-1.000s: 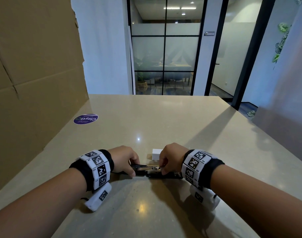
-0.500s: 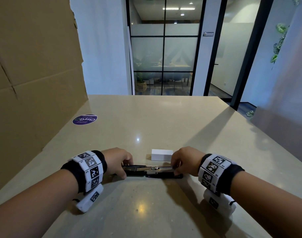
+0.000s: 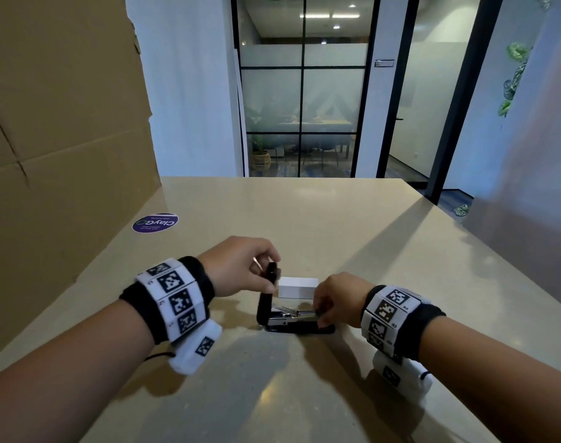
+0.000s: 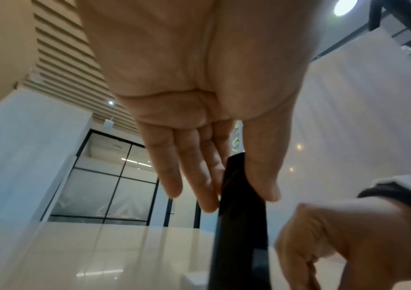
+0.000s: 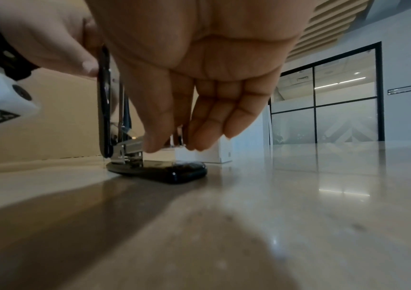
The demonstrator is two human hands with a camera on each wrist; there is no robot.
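A black stapler (image 3: 293, 329) lies on the beige table (image 3: 304, 394), its base flat. Its black top cover (image 3: 265, 298) stands swung up, almost vertical. My left hand (image 3: 244, 266) pinches the upper end of that cover (image 4: 241, 219) between thumb and fingers. My right hand (image 3: 333, 298) pinches the front end of the metal staple rail (image 5: 130, 146) just above the base (image 5: 169, 174). In the right wrist view the right hand (image 5: 174, 147) has thumb and fingertips on either side of the rail. A small white box (image 3: 298, 286) lies just behind the stapler.
A large cardboard sheet (image 3: 49, 155) stands along the table's left side. A round purple sticker (image 3: 155, 223) is on the table beside it. Glass partitions (image 3: 301, 107) lie beyond the far edge, and a pale wall (image 3: 528, 187) borders the right.
The stapler was stretched flat between both hands. My left hand has lifted the top cover up to near vertical, while my right hand keeps hold of the rail end.
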